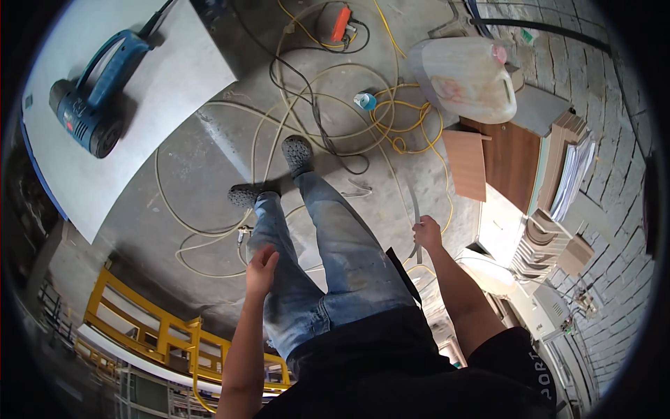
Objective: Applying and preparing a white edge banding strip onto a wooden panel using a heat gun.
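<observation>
Bare grey concrete floor (209, 150) fills the middle of the view, strewn with loops of pale cable (209, 241) and a tangle of yellow cable (408, 119).

The right hand (427, 232) is closed around a thin grey strip (414, 209), fingers curled tight on it. The strip is narrow, flat and slightly curved; it rises from the fist over the floor and a short length also shows below the hand, beside the right thigh of the blue jeans (328, 258). The left hand (261, 269) holds nothing; it hangs by the left thigh with fingers loosely together and lightly bent.

At upper left a large pale board (160, 91) lies on the floor with a blue power tool (94, 94) on it. At upper right sits a whitish plastic canister (464, 77) with a pink cap, next to brown wood panels (499, 157) and stacked pieces against a block wall (600, 91). A yellow metal frame (150, 325) shows at lower left.

The strip's far end fades into the grey floor and is hard to trace. The picture's rim is dark and bent, and the stacked pieces at right are too small to identify.
</observation>
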Tool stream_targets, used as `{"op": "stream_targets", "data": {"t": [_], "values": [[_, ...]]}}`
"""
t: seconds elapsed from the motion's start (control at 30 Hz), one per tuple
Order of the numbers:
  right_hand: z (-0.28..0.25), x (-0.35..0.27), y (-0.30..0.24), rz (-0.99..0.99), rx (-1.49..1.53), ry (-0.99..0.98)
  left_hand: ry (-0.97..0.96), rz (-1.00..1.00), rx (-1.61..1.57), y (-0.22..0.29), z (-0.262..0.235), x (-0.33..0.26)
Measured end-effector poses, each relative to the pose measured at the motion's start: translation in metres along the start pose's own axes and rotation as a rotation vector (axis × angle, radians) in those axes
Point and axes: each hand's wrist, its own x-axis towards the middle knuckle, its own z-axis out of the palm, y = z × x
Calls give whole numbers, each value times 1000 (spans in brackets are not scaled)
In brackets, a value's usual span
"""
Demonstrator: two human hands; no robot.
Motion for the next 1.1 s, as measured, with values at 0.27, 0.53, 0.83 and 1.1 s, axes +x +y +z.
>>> {"op": "stream_targets", "data": {"t": [0.27, 0.53, 0.83, 1.1], "values": [[34, 7, 25, -467, -540, -266, -10, -8, 59, 14, -27, 7], [68, -14, -122, -586, -38, -244, 59, 44, -231, 29, -69, 19], [119, -222, -368, -1290, 82, -58, -60, -24, -731, 70, -155, 18], [210, -313, -564, -1774, -492, 341, -69, 177, -1457, 173, -214, 51]]}}
